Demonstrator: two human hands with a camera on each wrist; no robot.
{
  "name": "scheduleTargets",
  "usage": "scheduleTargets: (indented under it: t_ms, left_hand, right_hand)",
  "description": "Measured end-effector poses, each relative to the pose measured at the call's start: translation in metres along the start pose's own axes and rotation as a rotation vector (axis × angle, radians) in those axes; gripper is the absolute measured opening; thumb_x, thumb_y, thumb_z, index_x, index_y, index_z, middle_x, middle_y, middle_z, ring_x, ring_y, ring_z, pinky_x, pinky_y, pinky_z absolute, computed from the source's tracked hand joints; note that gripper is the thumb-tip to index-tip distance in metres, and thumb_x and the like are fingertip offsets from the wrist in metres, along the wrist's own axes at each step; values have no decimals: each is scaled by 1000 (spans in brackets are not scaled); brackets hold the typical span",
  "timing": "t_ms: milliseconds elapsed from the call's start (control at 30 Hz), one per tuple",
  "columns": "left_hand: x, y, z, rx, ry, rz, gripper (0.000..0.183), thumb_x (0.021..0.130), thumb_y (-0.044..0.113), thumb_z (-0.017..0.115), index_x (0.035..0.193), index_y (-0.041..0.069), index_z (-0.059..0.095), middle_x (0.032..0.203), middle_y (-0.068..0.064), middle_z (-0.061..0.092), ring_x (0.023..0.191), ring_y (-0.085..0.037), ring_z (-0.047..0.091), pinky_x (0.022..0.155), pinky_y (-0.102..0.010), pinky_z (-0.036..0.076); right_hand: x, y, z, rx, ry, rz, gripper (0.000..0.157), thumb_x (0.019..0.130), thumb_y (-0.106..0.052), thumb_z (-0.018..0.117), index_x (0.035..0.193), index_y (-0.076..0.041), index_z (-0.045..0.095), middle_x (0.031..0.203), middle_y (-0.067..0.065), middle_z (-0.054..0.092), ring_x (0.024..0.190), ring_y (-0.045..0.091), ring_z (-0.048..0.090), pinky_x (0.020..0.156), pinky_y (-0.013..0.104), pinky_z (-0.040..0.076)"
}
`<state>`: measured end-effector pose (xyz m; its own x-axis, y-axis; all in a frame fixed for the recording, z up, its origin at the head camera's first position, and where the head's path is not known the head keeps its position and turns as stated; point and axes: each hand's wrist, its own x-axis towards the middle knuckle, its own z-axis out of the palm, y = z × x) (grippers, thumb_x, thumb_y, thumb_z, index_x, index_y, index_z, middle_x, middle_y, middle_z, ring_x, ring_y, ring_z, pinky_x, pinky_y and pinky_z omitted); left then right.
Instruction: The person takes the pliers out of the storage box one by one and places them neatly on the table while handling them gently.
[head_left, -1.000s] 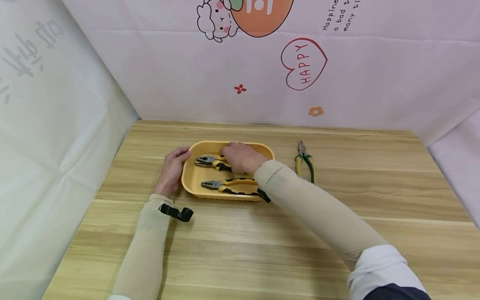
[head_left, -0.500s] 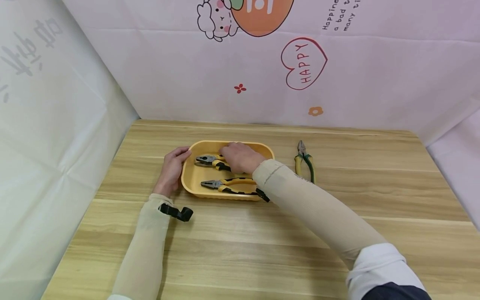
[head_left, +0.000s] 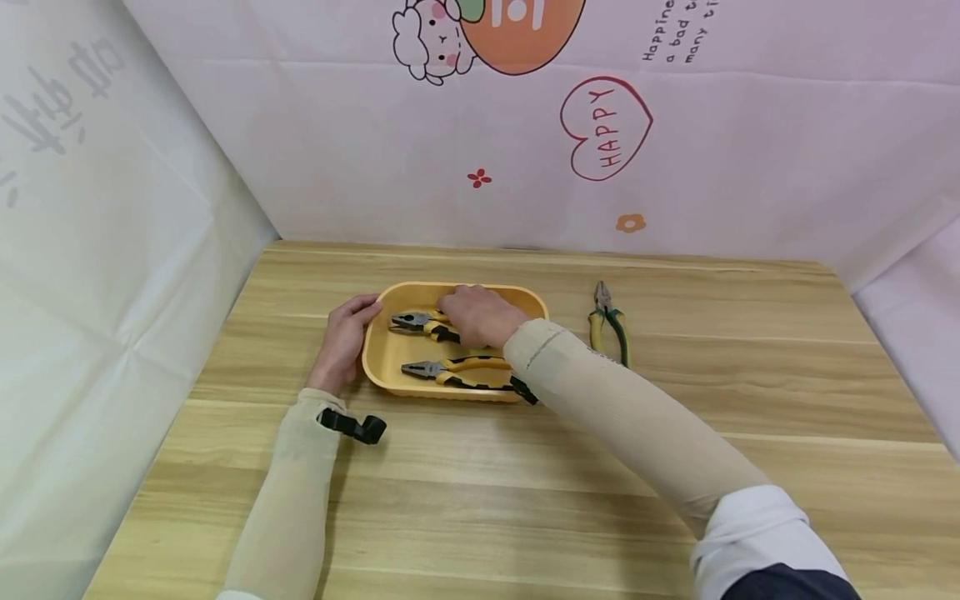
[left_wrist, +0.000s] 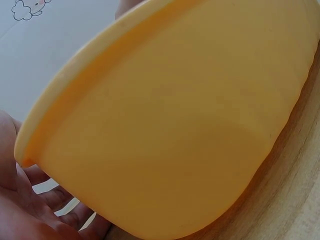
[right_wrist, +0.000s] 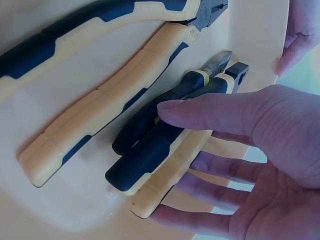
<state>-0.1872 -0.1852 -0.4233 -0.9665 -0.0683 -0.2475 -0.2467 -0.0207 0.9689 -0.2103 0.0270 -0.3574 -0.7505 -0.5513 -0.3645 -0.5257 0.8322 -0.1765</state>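
Note:
A yellow plastic bin (head_left: 386, 358) stands on the table. My left hand (head_left: 344, 337) lies against its left end, fingers along the outer wall under the rim in the left wrist view. Inside the bin, my right hand (head_left: 482, 317) grips yellow-and-black pliers (head_left: 416, 321) by the handles. In the right wrist view, the thumb (right_wrist: 210, 112) presses on top of a dark handle, with the fingers beneath. Several handles bunch there; I cannot tell whether they belong to one pair or two. Another pair of combination pliers (head_left: 465, 371) lies along the bin's near side, its handle ends behind my right wrist.
Pliers with green-and-yellow handles (head_left: 597, 329) lie on the table right of the bin, jaws toward the back, handle ends hidden by the right sleeve. The wooden table (head_left: 465, 492) meets a printed white cloth (head_left: 525, 200) behind and another cloth at the left.

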Motion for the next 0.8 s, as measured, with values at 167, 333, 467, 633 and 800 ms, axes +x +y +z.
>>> scheduleTargets:
  t_ms: [167,333,467,633,800]
  left_hand:
    - [1,-1,-1,4,5,0,41,108,18,50,141,-5,53,138,-19,53,111,-21,59,94,-29,53]
    - [0,-1,-1,5,11,-4,41,107,17,51,141,-5,53,137,-19,53,109,-20,60,94,-29,53]
    - [1,-1,0,1,14,-6,41,107,17,51,141,-6,53,137,-18,53,108,-18,60,94,-29,53]
    - [0,-1,0,8,7,-4,41,107,18,52,141,-6,53,136,-16,54,108,-18,60,95,-29,53]
    - [1,-1,1,-3,11,-4,41,107,17,52,141,-6,53,134,-15,54,110,-19,59,96,-29,52]
  right_hand:
    - [-1,0,1,-11,12,-5,17,99,-1,59,113,-10,64,96,6,58,87,22,51,72,33,43]
    - [-4,3,0,0,23,3,17,98,-1,61,112,-10,64,94,6,56,88,23,50,73,34,43]
    - [-7,5,0,10,37,0,22,95,0,64,114,-11,62,93,5,55,86,22,50,73,34,42]
    - [-11,7,-2,-9,64,-32,25,94,-1,64,117,-10,63,91,6,54,84,21,47,69,33,39]
    - [-15,7,-4,-24,91,-43,44,91,0,63,134,-11,62,109,6,63,89,21,50,69,33,41]
